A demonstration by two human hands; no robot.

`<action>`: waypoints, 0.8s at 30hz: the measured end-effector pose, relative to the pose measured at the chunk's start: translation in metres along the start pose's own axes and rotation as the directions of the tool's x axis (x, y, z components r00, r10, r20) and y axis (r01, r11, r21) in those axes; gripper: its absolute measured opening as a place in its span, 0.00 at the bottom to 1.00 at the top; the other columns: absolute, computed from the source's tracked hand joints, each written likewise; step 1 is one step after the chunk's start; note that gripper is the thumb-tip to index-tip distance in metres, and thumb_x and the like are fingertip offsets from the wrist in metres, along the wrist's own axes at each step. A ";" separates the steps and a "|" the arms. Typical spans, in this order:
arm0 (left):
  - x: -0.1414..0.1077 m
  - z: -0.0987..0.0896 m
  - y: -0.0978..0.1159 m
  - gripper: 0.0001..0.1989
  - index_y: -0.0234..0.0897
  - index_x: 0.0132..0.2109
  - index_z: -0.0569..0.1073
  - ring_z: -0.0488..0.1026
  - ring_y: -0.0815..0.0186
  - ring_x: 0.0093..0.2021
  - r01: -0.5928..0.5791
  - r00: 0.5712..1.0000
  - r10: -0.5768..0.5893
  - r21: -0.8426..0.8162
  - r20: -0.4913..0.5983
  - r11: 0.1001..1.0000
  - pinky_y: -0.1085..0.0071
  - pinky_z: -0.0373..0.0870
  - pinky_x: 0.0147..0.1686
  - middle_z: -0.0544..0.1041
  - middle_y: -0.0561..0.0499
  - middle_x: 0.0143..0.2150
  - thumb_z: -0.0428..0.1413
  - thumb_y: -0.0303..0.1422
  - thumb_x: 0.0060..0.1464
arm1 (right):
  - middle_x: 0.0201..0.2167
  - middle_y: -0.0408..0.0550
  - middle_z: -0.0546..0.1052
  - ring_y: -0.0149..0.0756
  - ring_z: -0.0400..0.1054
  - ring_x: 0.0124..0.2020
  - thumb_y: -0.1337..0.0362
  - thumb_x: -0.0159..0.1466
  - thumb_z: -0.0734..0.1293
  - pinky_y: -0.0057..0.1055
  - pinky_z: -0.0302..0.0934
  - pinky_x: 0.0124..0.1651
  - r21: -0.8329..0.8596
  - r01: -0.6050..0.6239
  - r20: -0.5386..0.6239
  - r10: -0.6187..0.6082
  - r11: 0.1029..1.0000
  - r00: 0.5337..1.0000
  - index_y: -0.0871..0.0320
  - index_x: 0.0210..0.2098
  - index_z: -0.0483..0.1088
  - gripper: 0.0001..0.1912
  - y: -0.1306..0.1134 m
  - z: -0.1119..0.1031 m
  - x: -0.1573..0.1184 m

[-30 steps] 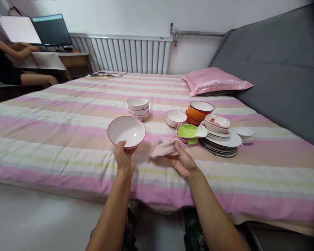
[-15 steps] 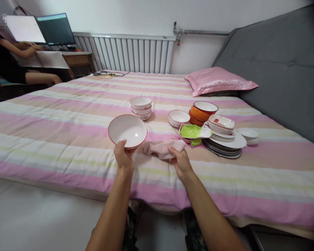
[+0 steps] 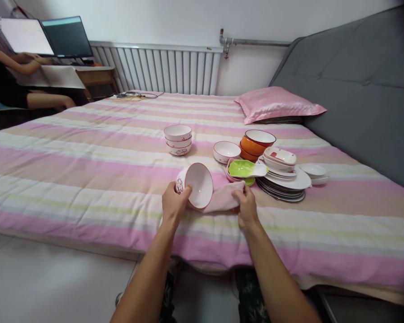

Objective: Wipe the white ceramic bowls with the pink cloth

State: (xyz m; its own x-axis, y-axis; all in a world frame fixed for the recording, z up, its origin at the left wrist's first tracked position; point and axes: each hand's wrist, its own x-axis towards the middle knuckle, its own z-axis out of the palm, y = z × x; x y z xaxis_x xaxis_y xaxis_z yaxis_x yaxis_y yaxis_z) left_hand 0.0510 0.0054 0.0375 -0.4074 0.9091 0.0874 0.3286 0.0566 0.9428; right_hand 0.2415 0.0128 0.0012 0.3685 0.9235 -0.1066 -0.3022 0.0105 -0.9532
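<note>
In the head view, the left hand was clamped on a red-rimmed bowl, thumb over the rim, and the right hand gripped a pink cloth; the hands were apart. The bowl was tipped on its side, between the hands but nearer the left, its mouth turned rightward and toward the camera. The cloth's long axis ran sideways from the right fingers to the bowl's lower right rim; whether it touched there was hard to tell. A bowl stack stood beyond, and a green dish lay just past the right hand
</note>
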 end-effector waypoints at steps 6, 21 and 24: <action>-0.008 0.005 0.013 0.14 0.39 0.29 0.70 0.68 0.61 0.28 -0.011 1.000 0.011 0.259 0.004 0.966 0.70 0.59 0.28 0.72 0.50 0.25 0.55 0.46 0.42 | 0.27 0.38 0.71 0.30 0.65 0.28 0.65 0.43 0.70 0.26 0.63 0.31 0.195 -0.112 0.104 0.093 0.974 0.990 0.57 0.36 0.67 0.20 -0.008 0.005 -0.006; -0.006 0.003 0.009 0.23 0.37 0.32 0.72 0.73 0.54 0.34 -0.056 0.997 0.040 0.260 0.068 0.964 0.66 0.63 0.32 0.77 0.44 0.30 0.55 0.55 0.43 | 0.43 0.51 0.77 0.39 0.70 0.44 0.61 0.62 0.62 0.36 0.65 0.46 -0.283 0.515 0.498 -0.335 0.809 0.800 0.55 0.46 0.72 0.14 0.002 0.020 -0.023; -0.007 0.003 0.008 0.24 0.37 0.34 0.72 0.74 0.53 0.34 -0.101 0.993 0.081 0.277 0.083 0.956 0.66 0.64 0.33 0.77 0.43 0.32 0.55 0.55 0.44 | 0.44 0.51 0.76 0.40 0.68 0.47 0.63 0.63 0.60 0.39 0.62 0.51 -0.318 0.639 0.549 -0.414 0.701 0.727 0.54 0.48 0.71 0.15 0.004 0.021 -0.023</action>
State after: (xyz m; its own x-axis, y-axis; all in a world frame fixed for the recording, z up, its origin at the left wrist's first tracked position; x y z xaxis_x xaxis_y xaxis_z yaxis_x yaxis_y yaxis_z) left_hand 0.0591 0.0012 0.0437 -0.3072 0.9418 0.1368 0.5911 0.0762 0.8030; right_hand 0.2138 -0.0001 0.0053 -0.0897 0.8770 0.4720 0.3030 0.4755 -0.8259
